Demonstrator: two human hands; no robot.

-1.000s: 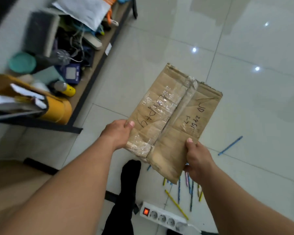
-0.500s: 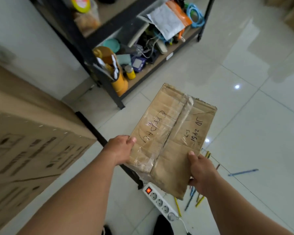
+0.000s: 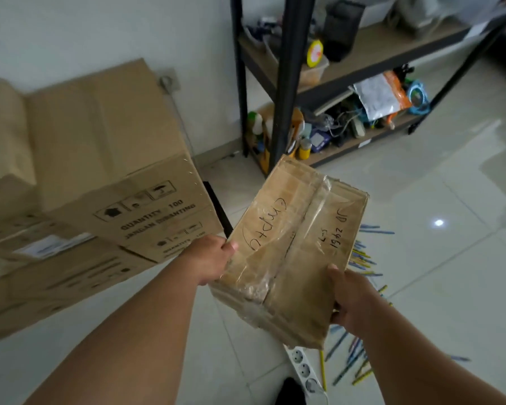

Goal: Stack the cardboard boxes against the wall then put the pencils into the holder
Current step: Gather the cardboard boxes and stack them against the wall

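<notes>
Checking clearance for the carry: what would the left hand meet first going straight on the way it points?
The taped box that the left hand grips; beyond, probably the black shelf post, depth unclear.

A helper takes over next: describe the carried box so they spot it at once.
Find the big printed cartons by the wall. Right of them, the left hand and right hand hold a small box. Its taped lid bears black handwriting, not print.

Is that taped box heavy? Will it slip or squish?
Probably light: the taped box seems to say "empty", and left hand and right hand grip only its edges. Shiny tape may be slippery. Creased cardboard might dent.
</notes>
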